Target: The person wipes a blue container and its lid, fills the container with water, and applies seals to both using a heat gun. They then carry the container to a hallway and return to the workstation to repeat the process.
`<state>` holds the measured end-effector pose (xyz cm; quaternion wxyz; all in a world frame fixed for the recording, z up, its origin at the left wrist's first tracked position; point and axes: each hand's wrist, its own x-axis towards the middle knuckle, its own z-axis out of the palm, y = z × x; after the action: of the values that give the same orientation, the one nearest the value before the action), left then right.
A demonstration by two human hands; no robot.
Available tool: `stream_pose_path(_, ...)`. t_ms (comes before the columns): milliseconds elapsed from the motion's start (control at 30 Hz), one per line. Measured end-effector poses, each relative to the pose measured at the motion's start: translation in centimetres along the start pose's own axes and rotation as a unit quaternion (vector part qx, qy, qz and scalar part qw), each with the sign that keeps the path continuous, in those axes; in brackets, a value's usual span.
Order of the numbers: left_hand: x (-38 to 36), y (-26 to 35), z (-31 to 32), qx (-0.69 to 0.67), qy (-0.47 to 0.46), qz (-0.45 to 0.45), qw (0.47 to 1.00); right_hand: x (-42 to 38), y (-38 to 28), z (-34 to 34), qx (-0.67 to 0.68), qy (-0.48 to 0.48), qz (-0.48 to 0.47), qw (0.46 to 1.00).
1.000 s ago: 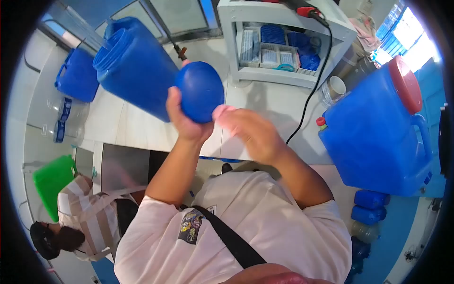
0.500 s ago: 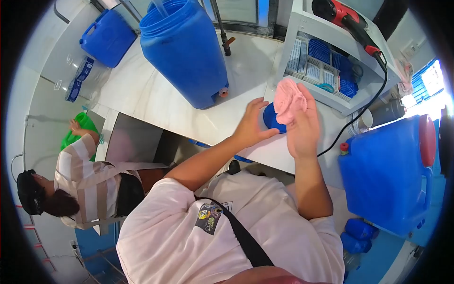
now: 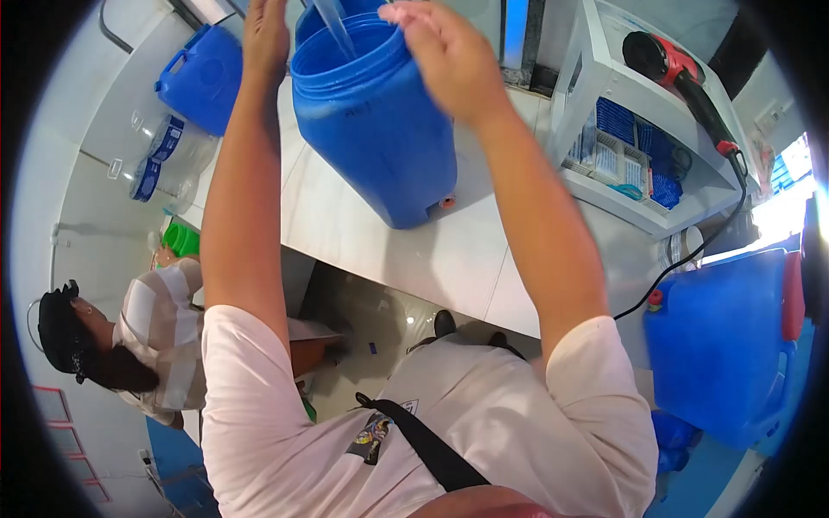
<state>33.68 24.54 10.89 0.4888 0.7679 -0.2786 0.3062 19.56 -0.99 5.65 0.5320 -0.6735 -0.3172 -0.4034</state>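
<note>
A tall blue plastic container [image 3: 380, 155] with a wide threaded mouth stands on the white counter [image 3: 345, 237]. A clear stream or tube [image 3: 335, 28] runs down into its mouth. My right hand [image 3: 453, 60] is closed on a pink cloth [image 3: 402, 14], pressed to the right side of the rim. On the other side, my left hand [image 3: 266, 43] is raised at the top edge of the view, its fingertips partly cut off. Beside it, behind the mouth, shows a blue lid [image 3: 309, 24], its edge at my left hand.
At right stands a white shelf unit [image 3: 604, 194] holding small baskets, a red-and-black heat gun [image 3: 669, 65] on top, its cord trailing down. A large blue jug [image 3: 721, 345] is below. Left are a blue jerrycan [image 3: 205, 78], clear bottles [image 3: 160, 160] and a person [image 3: 160, 315] with a green container [image 3: 180, 239].
Both hands have moved up and away from the counter's front to the container's mouth. The pink cloth went to the rim, and the blue lid has left its place on the counter.
</note>
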Motion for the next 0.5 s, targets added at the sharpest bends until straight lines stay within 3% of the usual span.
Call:
stream_pose_path(33,1.5,-2.3,0.3,0.084,-0.086,-0.008,0.993,1.8,2.6,-0.1,0.165,-0.05,0.139,0.975)
stream_pose_path(67,2.1,-3.8,0.6,0.166,-0.17,-0.017,0.971,2.6,4.2,0.0,0.322,-0.097,0.273,0.901)
stream_pose_path(100,2.0,-4.4,1.1,0.163,-0.172,-0.018,0.971,2.2,3.6,0.2,0.32,-0.096,0.277,0.901)
stream_pose_path(133,1.7,-3.7,2.0,0.096,-0.177,-0.014,0.979,1.3,1.7,0.5,0.158,-0.023,0.143,0.977)
stream_pose_path(167,1.4,-2.6,2.6,0.03,-0.18,-0.009,0.983,0.1,-0.2,1.0,-0.012,0.048,0.001,0.999)
stream_pose_path(200,0.9,-1.8,2.2,0.047,-0.186,0.019,0.981,-1.5,-1.8,2.0,-0.012,0.108,-0.048,0.993)
stream_pose_path(233,0.9,-2.0,2.1,0.049,-0.183,0.015,0.982,-2.8,-2.3,2.6,-0.113,0.109,-0.102,0.982)
stream_pose_path(300,1.0,-2.3,1.9,0.097,-0.225,0.102,0.964,-4.6,-3.5,3.9,-0.205,0.108,-0.157,0.96)
stream_pose_path(333,1.1,-2.2,2.4,-0.013,-0.223,-0.032,0.974,-5.1,-4.6,5.2,-0.22,0.057,-0.184,0.956)
stream_pose_path(367,1.2,-2.0,2.4,-0.007,-0.224,-0.038,0.974,-5.3,-5.4,6.6,-0.233,0.007,-0.208,0.95)
stream_pose_path(433,1.4,-2.4,2.0,0.029,-0.236,0.029,0.971,-4.7,-5.6,9.3,-0.263,0.006,-0.25,0.932)
stream_pose_path(500,0.9,-2.2,2.2,-0.012,-0.226,-0.018,0.974,-5.0,-5.8,10.0,-0.296,0.005,-0.29,0.91)
